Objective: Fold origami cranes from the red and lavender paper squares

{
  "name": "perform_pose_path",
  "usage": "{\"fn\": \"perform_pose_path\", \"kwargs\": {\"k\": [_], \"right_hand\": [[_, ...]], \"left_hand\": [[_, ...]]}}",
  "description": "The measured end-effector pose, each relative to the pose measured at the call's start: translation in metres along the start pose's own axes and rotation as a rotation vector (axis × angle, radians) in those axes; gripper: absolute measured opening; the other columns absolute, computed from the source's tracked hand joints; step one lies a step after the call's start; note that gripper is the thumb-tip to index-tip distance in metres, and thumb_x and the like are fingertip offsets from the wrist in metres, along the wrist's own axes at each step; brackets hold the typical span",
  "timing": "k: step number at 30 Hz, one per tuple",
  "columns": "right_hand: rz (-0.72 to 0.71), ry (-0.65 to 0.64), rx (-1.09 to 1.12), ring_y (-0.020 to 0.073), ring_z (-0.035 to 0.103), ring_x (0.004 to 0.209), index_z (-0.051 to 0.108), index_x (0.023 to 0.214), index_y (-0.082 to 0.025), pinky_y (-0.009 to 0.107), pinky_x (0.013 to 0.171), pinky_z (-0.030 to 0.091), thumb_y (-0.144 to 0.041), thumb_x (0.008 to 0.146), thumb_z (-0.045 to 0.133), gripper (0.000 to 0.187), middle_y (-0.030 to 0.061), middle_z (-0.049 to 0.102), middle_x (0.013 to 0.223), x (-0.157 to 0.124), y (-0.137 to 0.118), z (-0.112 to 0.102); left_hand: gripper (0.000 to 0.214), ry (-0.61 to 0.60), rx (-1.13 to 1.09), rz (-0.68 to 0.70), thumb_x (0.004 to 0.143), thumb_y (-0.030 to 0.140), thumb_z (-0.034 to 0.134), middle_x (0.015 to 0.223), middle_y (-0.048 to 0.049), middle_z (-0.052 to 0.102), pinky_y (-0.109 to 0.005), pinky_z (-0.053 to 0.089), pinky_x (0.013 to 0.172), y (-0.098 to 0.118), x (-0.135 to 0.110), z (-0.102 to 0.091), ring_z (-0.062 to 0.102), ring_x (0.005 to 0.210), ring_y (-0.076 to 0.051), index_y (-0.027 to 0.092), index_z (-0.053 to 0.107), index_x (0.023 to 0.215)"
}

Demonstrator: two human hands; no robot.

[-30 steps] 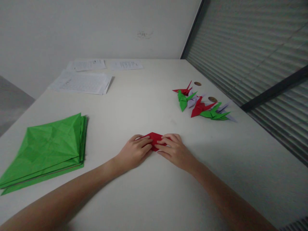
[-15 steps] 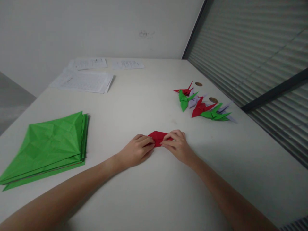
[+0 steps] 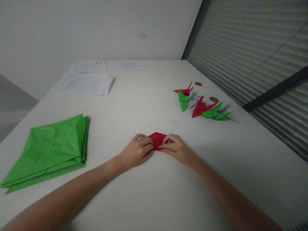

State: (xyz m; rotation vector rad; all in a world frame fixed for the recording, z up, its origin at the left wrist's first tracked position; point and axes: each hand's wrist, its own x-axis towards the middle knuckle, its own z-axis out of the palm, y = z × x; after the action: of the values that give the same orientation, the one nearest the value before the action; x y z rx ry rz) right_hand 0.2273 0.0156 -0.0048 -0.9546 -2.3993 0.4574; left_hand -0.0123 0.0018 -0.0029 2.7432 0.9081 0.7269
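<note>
A small folded piece of red origami paper (image 3: 157, 138) lies on the white table (image 3: 144, 192), between my two hands. My left hand (image 3: 139, 149) presses on its left side, with the fingers curled over the paper's edge. From the right, my right hand (image 3: 176, 148) pinches the paper near its lower right, thumb and index finger close together. Both hands hide the side corners of the red paper. Only its middle and top point show.
To the left lies a stack of creased green paper (image 3: 55, 141). Several folded paper cranes (image 3: 204, 107) in red, green and lilac sit at the right, beside two brown round spots (image 3: 213, 99). Printed sheets (image 3: 84, 84) lie far left. Window blinds (image 3: 252, 41) border the right side.
My right hand's fingers have shifted slightly left and curled more over the paper. More of the red paper's lower part shows. The left hand stays nearly still.
</note>
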Motion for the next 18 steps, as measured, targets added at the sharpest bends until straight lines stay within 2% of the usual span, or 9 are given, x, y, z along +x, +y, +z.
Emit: {"fn": "perform_pose_path", "kwargs": {"k": [4,8,13,18], "right_hand": [[-0.001,0.011,-0.042,0.0173,0.058,0.083,0.075,0.091,-0.023,0.034,0.077,0.041,-0.029,0.093,0.059,0.018,0.004,0.066,0.086,0.0022,-0.0001,0.0033],[0.05,0.031,-0.016,0.0172,0.057,0.082,0.072,0.086,-0.021,0.035,0.077,0.04,-0.027,0.096,0.054,0.022,0.0037,0.066,0.084,0.0052,-0.003,0.0047],[0.057,-0.01,0.047,0.018,0.058,0.087,0.074,0.095,-0.024,0.036,0.082,0.04,-0.034,0.091,0.063,0.016,0.0038,0.066,0.09,0.0061,-0.0047,0.0031],[0.122,0.027,0.028,0.0179,0.057,0.083,0.074,0.085,-0.024,0.036,0.079,0.039,-0.036,0.095,0.056,0.024,0.0031,0.066,0.084,0.008,-0.0017,0.0065]], "left_hand": [[0.019,0.008,0.006,-0.005,0.097,0.025,0.049,0.105,-0.006,0.07,-0.037,0.043,0.096,0.0,0.0,0.0005,0.065,0.098,-0.016,0.019,0.067,0.102],[0.019,0.053,0.018,-0.041,0.096,0.026,0.052,0.095,-0.0048,0.071,-0.036,0.045,0.092,-0.0012,0.0014,0.0038,0.066,0.092,-0.016,0.019,0.068,0.091],[0.018,0.104,-0.024,-0.128,0.095,0.021,0.052,0.089,-0.0052,0.072,-0.035,0.047,0.085,-0.0038,0.0026,0.0071,0.067,0.086,-0.016,0.017,0.067,0.085],[0.015,0.119,-0.078,-0.088,0.093,0.021,0.055,0.091,-0.0036,0.073,-0.034,0.048,0.087,-0.0056,0.0007,0.008,0.068,0.088,-0.015,0.018,0.067,0.086]]}}
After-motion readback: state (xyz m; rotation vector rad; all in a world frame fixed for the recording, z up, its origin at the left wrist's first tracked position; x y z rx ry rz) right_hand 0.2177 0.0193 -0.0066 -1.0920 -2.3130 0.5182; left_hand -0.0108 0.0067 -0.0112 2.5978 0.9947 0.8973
